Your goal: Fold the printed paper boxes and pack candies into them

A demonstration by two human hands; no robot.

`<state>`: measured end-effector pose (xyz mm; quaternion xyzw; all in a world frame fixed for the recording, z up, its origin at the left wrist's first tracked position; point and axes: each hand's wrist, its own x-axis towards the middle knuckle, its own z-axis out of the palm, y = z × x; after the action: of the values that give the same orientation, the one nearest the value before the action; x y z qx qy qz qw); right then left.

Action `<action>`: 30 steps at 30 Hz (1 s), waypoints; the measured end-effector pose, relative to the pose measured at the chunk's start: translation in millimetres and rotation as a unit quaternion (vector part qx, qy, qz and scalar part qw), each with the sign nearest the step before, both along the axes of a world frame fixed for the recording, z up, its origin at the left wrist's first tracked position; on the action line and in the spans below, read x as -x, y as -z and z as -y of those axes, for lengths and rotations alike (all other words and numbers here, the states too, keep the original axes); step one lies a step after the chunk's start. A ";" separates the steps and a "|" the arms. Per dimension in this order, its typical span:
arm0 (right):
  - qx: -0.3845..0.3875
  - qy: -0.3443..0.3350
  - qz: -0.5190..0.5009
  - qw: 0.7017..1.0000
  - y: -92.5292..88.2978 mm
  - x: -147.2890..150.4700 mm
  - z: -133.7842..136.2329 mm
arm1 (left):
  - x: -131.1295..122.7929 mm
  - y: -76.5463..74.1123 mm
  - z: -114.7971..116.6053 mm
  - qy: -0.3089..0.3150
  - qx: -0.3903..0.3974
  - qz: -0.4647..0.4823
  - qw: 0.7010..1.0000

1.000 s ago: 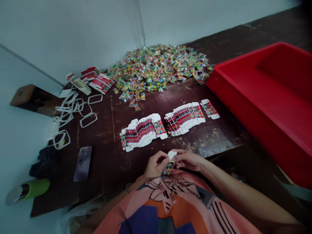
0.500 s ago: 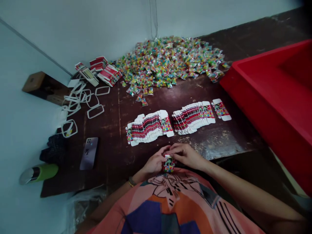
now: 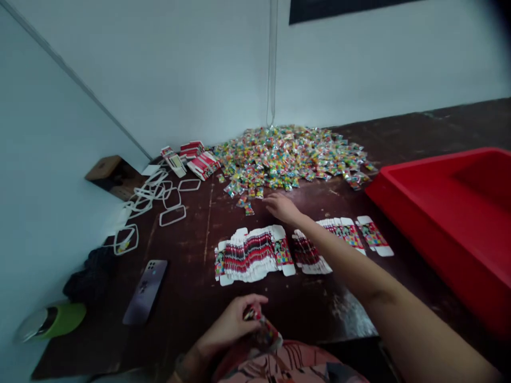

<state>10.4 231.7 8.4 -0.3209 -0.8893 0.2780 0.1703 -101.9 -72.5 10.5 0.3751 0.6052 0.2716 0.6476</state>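
Half a second ago both your hands were together on one small printed carton (image 3: 268,334) at the table's near edge; now your right hand (image 3: 281,207) has left it and reached to the far side, over the table (image 3: 187,303), beside the pile of candy packets (image 3: 295,154). Your left hand (image 3: 231,323) alone keeps the carton, gripped between thumb and fingers just in front of your shirt (image 3: 279,367); the carton is blurred, though its end facing your thumb looks open. Your right fingers point left, near a few loose packets (image 3: 248,207) at the pile's near edge, but I cannot tell whether they touch one or have closed on anything. For the work in hand, this looks like a shift from two-handed handling of the carton to a reach among the packets. The left row of flat cartons (image 3: 251,252) lies between your hands, as before, while your right forearm (image 3: 351,266) now crosses and partly hides the right row (image 3: 307,255), left of the red tray (image 3: 431,213).
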 end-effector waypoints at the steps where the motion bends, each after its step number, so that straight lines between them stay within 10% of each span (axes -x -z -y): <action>1: -0.002 0.007 -0.002 1.000 1.5 14.9 -15.2 | 8.4 -4.9 3.5 0.040 0.015 -0.031 0.999; 4: 0.007 0.024 -0.018 1.000 4.0 45.7 -36.3 | 25.6 -10.8 14.2 0.097 0.047 -0.046 0.993; 7: 0.031 0.044 -0.042 0.998 2.3 52.9 -28.8 | 30.3 -6.3 18.5 -0.027 0.031 0.070 0.997; 13: 0.157 -0.066 -0.093 0.981 -4.1 2.8 65.9 | 16.9 6.5 0.6 -0.195 0.017 0.233 0.953; 17: 0.187 -0.094 -0.131 0.969 -13.0 -40.3 125.4 | -4.4 10.1 -16.8 -0.157 0.011 0.267 0.951; 20: 0.112 0.002 -0.148 0.983 -14.7 -54.8 139.4 | -20.8 7.3 -23.6 -0.127 -0.001 0.252 0.959; 25: 0.132 -0.062 -0.137 0.980 -9.0 -68.2 157.8 | -33.6 4.8 -25.2 -0.142 0.006 0.212 0.967; 30: 0.417 0.077 -0.283 0.860 3.9 -79.3 184.6 | -36.1 8.0 -26.2 -0.167 0.020 0.236 0.957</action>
<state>89.8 47.1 4.5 -0.3371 -0.5756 0.6879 0.2861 -65.7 -46.3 2.6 0.1810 0.4945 0.4440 0.7250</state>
